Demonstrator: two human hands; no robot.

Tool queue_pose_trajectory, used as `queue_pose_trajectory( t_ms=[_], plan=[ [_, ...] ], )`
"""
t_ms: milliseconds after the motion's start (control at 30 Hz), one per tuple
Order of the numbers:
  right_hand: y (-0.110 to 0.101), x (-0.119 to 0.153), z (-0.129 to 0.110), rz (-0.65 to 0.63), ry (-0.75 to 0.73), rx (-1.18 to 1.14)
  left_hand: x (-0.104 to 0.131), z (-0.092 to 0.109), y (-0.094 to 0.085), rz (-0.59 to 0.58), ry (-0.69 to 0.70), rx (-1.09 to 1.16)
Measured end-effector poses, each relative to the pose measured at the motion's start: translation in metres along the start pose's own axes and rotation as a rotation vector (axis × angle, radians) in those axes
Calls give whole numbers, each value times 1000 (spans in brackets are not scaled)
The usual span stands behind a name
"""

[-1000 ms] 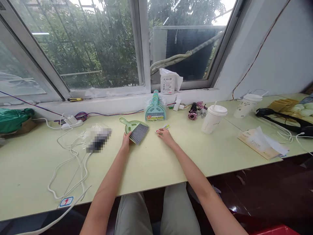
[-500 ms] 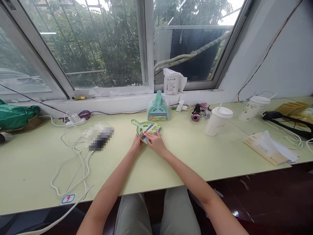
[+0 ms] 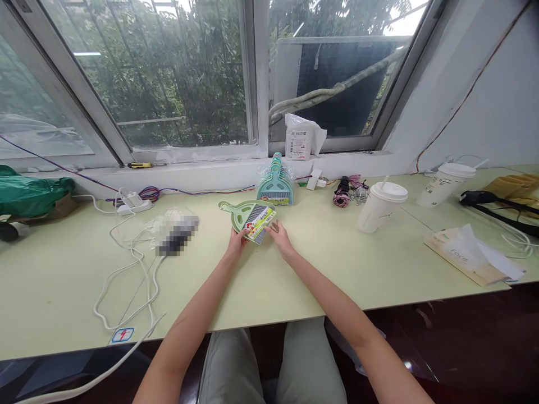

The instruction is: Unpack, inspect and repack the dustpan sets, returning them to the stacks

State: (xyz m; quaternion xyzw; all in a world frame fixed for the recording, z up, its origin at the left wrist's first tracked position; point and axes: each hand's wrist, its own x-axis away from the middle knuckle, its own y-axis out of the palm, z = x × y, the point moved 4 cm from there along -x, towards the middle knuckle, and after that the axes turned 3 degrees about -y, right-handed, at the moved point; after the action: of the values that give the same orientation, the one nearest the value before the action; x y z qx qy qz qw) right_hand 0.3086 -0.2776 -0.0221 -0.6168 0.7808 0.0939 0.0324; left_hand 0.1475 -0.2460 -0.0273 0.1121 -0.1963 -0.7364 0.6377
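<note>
A green dustpan and brush set [image 3: 238, 215] is tilted over the table, its handle pointing to the upper left. Grey bristles and a yellow-green printed label face me. My left hand [image 3: 237, 244] is closed on its lower left edge, thumb in front and the other fingers mostly hidden behind. At the right end of the label, my right hand [image 3: 281, 238] pinches the edge of the set between thumb and fingers. Just behind stands a row of similar dustpan sets [image 3: 275, 182] in clear wrapping, leaning together near the wall.
White cables [image 3: 141, 269] and a pixelated dark object [image 3: 179, 235] lie to the left. Two lidded white cups [image 3: 382, 207], a pink-black cord bundle [image 3: 342, 192] and a tissue pack [image 3: 463, 255] are on the right. A wrapped white package [image 3: 300, 140] sits on the windowsill.
My right hand has slid from the front of the label to the set's right edge, uncovering bristles and label. The set has turned slightly, and its handle has shifted left.
</note>
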Motion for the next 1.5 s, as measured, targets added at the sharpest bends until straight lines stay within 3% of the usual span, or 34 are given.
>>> queue_pose_trajectory(
  t_ms=[100, 233, 700, 800, 900, 967, 1067, 1133, 1200, 1267, 1400, 1500],
  plan=[
    [-1, -3, 6, -36, 173, -240, 1, -2, 3, -45, -12, -37],
    [-5, -3, 6, 17, 230, -329, 2, -4, 5, -127, 2, -89],
    [-7, -4, 7, -50, 265, -312, 8, -8, 9, -194, 14, -155],
    [-8, -5, 7, -54, 245, -313, 10, -1, 13, -232, 2, -212],
    [-14, -7, 5, -30, 234, -325, 5, 19, 6, -283, 20, -434],
    [-18, -7, 3, -38, 222, -325, -1, 41, -17, -147, 161, -687],
    [-22, -7, 0, -56, 220, -321, -7, 77, -69, 335, 412, -1163],
    [-23, -7, 0, -61, 231, -323, -8, 86, -101, 534, 378, -1388],
    [-22, -7, 1, -67, 240, -319, -11, 84, -121, 576, 239, -1511],
    [-21, -7, 2, -70, 242, -310, -13, 78, -123, 500, 159, -1573],
    [-22, -9, 4, -62, 245, -299, -14, 65, -91, 293, 174, -1582],
    [-24, -10, 6, -58, 268, -283, -9, 59, -69, 322, 252, -1597]
  ],
)
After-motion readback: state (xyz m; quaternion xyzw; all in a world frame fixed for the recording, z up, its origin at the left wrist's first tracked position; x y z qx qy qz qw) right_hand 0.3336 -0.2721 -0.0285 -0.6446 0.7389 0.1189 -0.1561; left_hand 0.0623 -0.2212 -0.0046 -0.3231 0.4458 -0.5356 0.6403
